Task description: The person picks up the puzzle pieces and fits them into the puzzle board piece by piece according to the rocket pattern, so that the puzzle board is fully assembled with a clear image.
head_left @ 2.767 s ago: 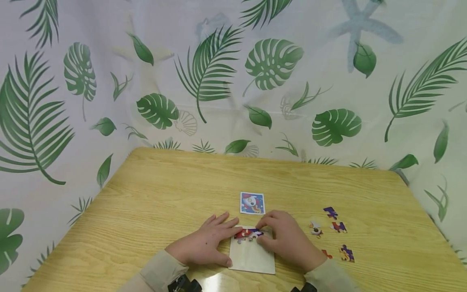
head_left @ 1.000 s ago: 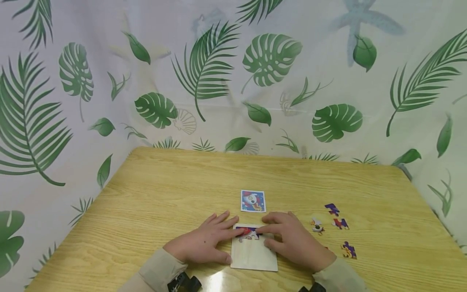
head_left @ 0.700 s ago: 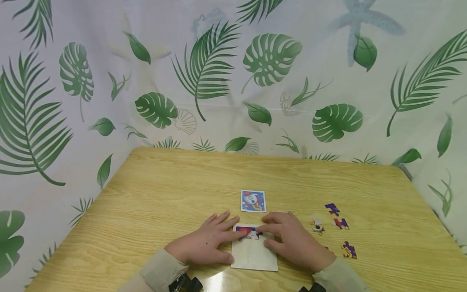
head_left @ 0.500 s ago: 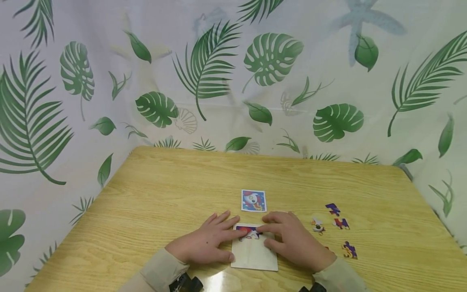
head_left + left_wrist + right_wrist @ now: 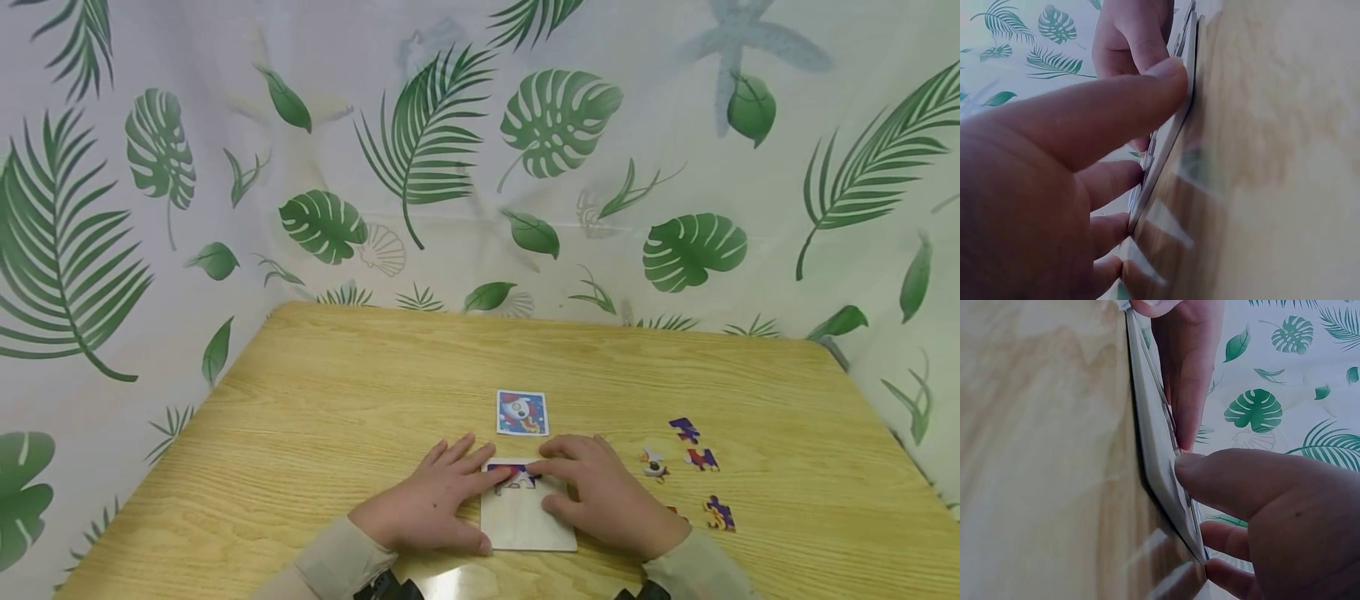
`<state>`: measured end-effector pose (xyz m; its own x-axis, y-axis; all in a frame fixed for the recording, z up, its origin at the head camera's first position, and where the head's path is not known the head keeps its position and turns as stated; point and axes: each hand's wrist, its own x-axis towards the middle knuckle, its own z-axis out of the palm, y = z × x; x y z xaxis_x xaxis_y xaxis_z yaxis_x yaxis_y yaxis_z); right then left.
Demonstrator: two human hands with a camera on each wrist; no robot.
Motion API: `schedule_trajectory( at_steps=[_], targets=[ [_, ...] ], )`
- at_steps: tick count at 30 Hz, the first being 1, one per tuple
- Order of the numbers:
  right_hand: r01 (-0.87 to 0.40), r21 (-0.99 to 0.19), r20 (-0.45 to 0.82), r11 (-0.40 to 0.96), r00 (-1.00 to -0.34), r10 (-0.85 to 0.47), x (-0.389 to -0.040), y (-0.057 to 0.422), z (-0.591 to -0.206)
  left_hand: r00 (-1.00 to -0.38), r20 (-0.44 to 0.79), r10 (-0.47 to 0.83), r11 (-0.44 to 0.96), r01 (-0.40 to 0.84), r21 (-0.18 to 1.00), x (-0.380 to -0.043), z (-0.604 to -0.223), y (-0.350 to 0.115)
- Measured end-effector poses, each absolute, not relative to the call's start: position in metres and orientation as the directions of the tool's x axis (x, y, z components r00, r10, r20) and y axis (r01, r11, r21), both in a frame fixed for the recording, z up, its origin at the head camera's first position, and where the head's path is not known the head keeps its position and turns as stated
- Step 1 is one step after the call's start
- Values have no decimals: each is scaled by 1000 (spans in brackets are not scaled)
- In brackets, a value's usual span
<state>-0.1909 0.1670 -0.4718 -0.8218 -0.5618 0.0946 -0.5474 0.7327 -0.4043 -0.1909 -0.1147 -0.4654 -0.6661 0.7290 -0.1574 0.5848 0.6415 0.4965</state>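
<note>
A pale square wooden puzzle board (image 5: 528, 527) lies on the table in front of me. Joined purple, red and white jigsaw pieces (image 5: 526, 481) cover part of its top edge. My left hand (image 5: 429, 507) is spread at the board's left side, its index finger reaching onto those pieces and its thumb by the lower left corner. From the other side, my right hand (image 5: 600, 493) touches the right end of the pieces with its index fingertip. In the right wrist view its thumb (image 5: 1210, 472) rests against the board (image 5: 1150, 434). Neither hand visibly grips a piece.
A small picture card (image 5: 522, 412) with a rocket lies just beyond the board. Several loose pieces lie to the right, among them a purple one (image 5: 684, 430), a white one (image 5: 653, 465) and a purple-yellow one (image 5: 720, 512). A leaf-printed curtain (image 5: 465, 167) hangs behind the table.
Since the earliest frame my right hand has shifted right and its index finger has straightened onto the pieces. My left index finger reaches further over them. The board has slid slightly right.
</note>
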Motion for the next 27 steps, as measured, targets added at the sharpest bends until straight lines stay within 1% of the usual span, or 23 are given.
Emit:
schedule_trajectory(
  at_steps=[6,11,14,21,27],
  targets=[
    [-559,-400,103,727,-815,-570,-190,165,-470,-694,-158,703,667,564,487,-189,-465,-111],
    [-537,-406,91,740,-829,-552,-191,169,-466,-687,-156,710,660,571,489,-189,-466,-112],
    [-516,-409,104,753,-846,-523,-194,177,-464,-681,-151,717,653,579,488,-190,-467,-112],
    [-497,-401,144,769,-864,-483,-207,223,-463,-678,-137,722,647,592,480,-190,-468,-113],
    [-395,-437,117,808,-916,-385,-212,272,-462,-676,-151,722,646,579,498,-190,-467,-115]
  ],
)
